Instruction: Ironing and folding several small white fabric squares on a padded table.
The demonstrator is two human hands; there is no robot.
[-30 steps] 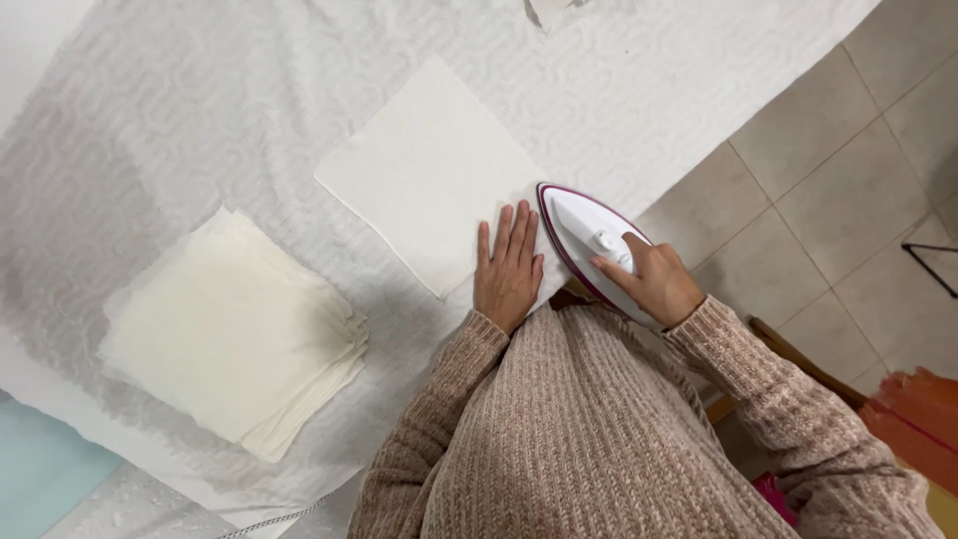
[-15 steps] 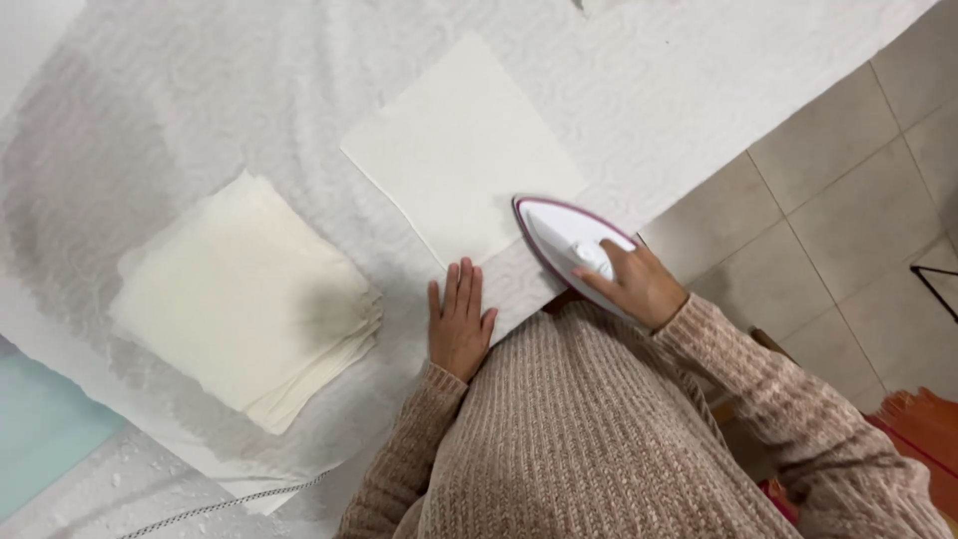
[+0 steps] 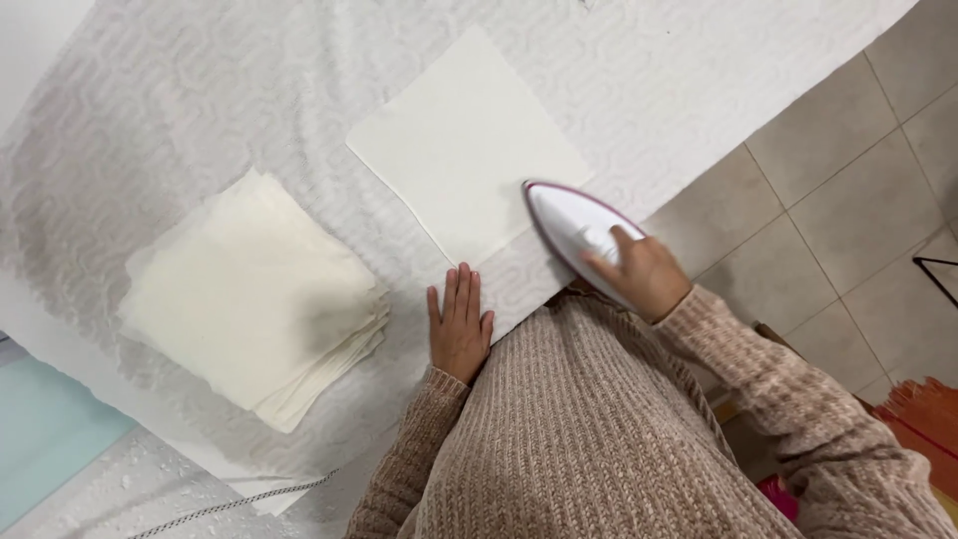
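Note:
A white square cloth (image 3: 464, 150) lies flat on the patterned white ironing cover (image 3: 249, 90). My right hand (image 3: 644, 274) grips a white iron with a purple rim (image 3: 574, 225), whose tip touches the cloth's near right edge. My left hand (image 3: 459, 324) rests flat, fingers together, on the cover just below the cloth's near corner. To its left sits a stack of several folded cream cloths (image 3: 254, 299).
Beige tiled floor (image 3: 828, 200) runs along the right of the board. A braided cord (image 3: 230, 504) trails at the bottom left by a pale blue surface (image 3: 45, 439). An orange object (image 3: 923, 414) sits at the lower right.
My left hand slid off the cloth, down and to the left, onto the bare cover. The iron stayed at the cloth's near right edge.

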